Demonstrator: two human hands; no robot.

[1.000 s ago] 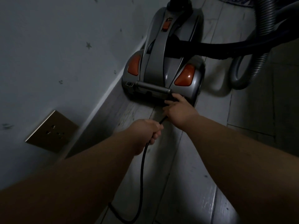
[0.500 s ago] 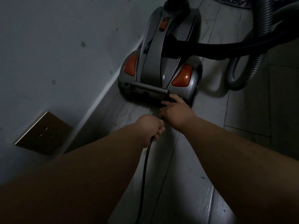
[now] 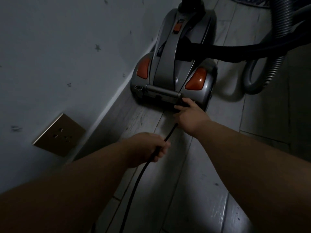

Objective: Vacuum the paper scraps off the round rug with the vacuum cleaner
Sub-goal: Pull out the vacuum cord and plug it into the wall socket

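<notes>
In dim light a grey canister vacuum cleaner (image 3: 168, 73) with orange wheel caps stands on the floor against the wall. Its black power cord (image 3: 139, 175) runs from its rear end toward me. My left hand (image 3: 148, 148) grips the cord in a fist. My right hand (image 3: 190, 115) is at the vacuum's rear, where the cord comes out, with fingers curled over the cord and the forefinger touching the housing. A patterned rug edge (image 3: 249, 0) shows at the top right; no paper scraps are visible.
A ribbed grey hose (image 3: 276, 52) loops to the right of the vacuum, and a black tube (image 3: 235, 51) crosses over it. A brass wall socket (image 3: 58, 135) sits low on the wall at left. Pale floorboards stretch beneath my arms.
My left hand has drawn back toward me with the cord, so a taut stretch of cord now shows between my hands. My right hand stays at the vacuum's rear.
</notes>
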